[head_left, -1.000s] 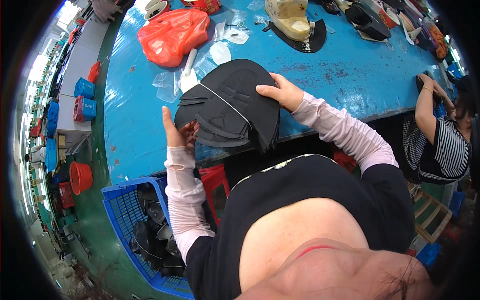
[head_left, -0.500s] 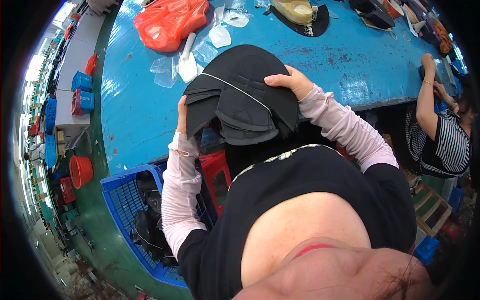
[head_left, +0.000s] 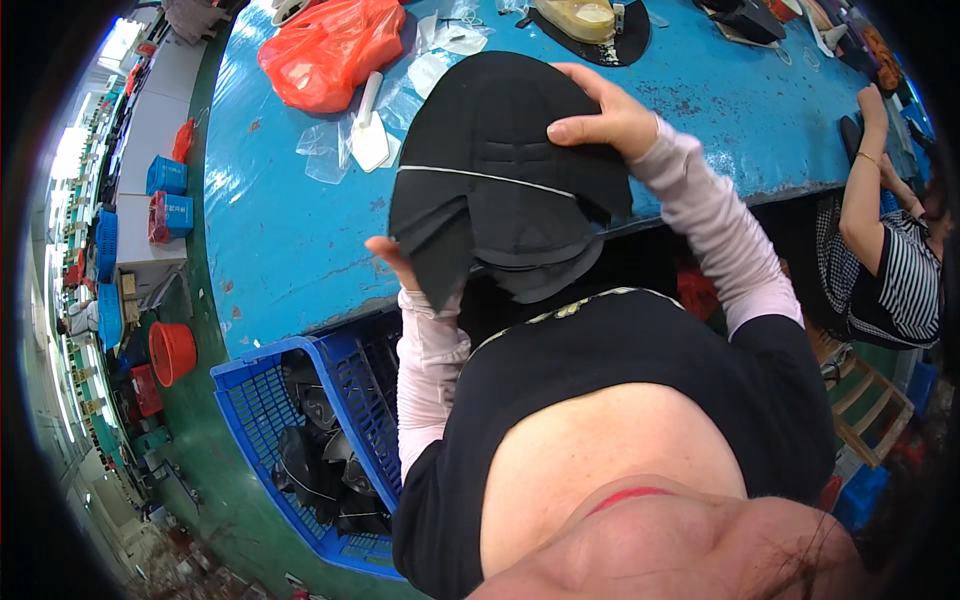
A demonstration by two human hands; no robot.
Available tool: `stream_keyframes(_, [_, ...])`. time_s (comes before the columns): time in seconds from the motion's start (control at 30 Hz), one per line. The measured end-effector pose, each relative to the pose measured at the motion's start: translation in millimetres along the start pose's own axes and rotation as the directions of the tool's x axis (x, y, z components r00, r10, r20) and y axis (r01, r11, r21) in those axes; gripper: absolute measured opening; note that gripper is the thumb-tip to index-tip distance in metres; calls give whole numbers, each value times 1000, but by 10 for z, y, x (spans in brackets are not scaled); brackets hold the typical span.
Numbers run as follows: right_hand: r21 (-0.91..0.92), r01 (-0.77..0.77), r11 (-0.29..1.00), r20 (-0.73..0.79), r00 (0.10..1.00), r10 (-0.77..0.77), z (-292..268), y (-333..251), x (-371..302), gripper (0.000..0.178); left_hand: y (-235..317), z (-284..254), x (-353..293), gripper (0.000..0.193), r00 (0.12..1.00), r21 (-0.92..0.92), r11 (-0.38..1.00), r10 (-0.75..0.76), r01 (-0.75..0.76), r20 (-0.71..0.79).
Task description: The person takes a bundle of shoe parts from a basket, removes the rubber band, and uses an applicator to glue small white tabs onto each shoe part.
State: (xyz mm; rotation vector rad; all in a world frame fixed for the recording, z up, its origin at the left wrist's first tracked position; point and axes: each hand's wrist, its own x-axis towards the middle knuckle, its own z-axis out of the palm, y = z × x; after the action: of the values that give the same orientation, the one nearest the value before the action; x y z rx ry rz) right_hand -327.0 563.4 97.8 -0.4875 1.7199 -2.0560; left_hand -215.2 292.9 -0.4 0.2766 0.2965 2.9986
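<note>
A stack of black cut pieces (head_left: pixel 510 120), which look like shoe uppers, is held up in front of me over the table's near edge. A thin white band (head_left: pixel 490 178) runs across the stack, with flaps fanning out below it. My right hand (head_left: pixel 615 118) grips the upper right edge, its thumb on the front face and the fingers partly behind. My left hand (head_left: pixel 393 262) is at the lower left edge; its thumb shows and the other fingers are hidden behind the pieces.
A blue table (head_left: pixel 300 230) carries a red plastic bag (head_left: pixel 330 55), a white scraper-like tool (head_left: pixel 369 140) and clear plastic scraps. A blue crate (head_left: pixel 265 375) with black banded pieces stands at my left. A co-worker (head_left: pixel 890 270) sits at the right.
The stack has been raised and turned, so its band lies flatter and the lower flaps spread wider. My right hand moved up; my left moved slightly right and lower.
</note>
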Motion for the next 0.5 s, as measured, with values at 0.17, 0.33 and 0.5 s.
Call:
stream_keyframes(0.17, [-779, 328, 534, 152, 925, -347, -271, -48, 214, 72, -131, 122, 178, 66, 932, 658, 743, 142, 121, -332])
stream_keyframes(0.33, [-760, 578, 299, 410, 782, -469, 147, 42, 373, 49, 57, 88, 318, 58, 988, 670, 740, 138, -55, -71])
stream_keyframes(0.5, [-597, 574, 560, 406, 819, -406, 668, 93, 236, 56, 215, 246, 359, 36, 895, 656, 708, 75, 263, -439])
